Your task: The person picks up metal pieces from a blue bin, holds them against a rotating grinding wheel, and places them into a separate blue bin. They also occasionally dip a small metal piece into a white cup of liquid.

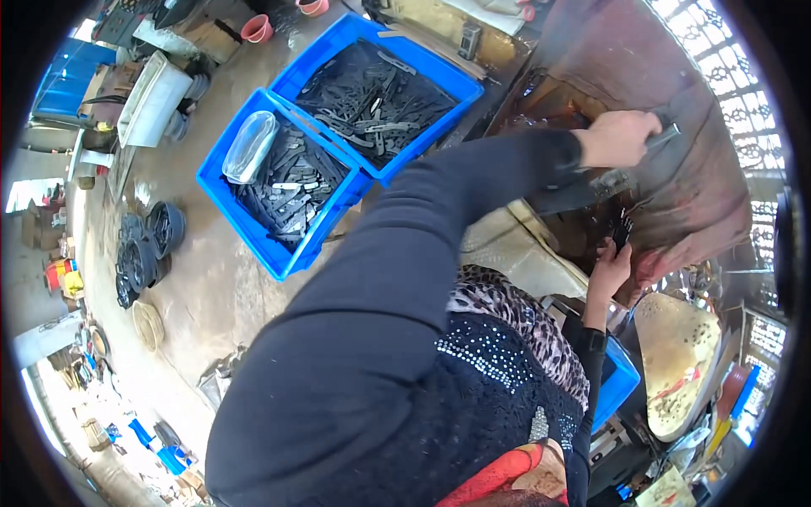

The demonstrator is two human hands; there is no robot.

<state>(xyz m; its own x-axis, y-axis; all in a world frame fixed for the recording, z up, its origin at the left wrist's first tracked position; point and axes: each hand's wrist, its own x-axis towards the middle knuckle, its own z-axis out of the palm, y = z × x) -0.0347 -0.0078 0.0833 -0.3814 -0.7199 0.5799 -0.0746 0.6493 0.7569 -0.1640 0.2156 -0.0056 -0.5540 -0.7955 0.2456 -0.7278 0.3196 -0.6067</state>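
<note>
In the head view, the landmark is the larger blue rectangular plastic bin [312,55], filled with thin dark grey flat strips [363,93]. To the right of this bin, the bare left hand [621,139], in a black sleeve, has its fingers closed around a short grey metal bar [666,138]. The bare right hand [610,269] is lower to the right of the bin, fingers clamped on a small bunch of black narrow pieces [622,230]; they seem to be similar strips, but the place is dark and I cannot be sure.

Around both hands, well to the right of the bin, a reddish-brown stained sheet [688,80] is spread. Touching the bin at its lower left is a smaller blue plastic bin [221,198], which contains more dark strips and a transparent plastic container [251,148]. Two pink buckets [257,29] stand above the bin's left side.
</note>
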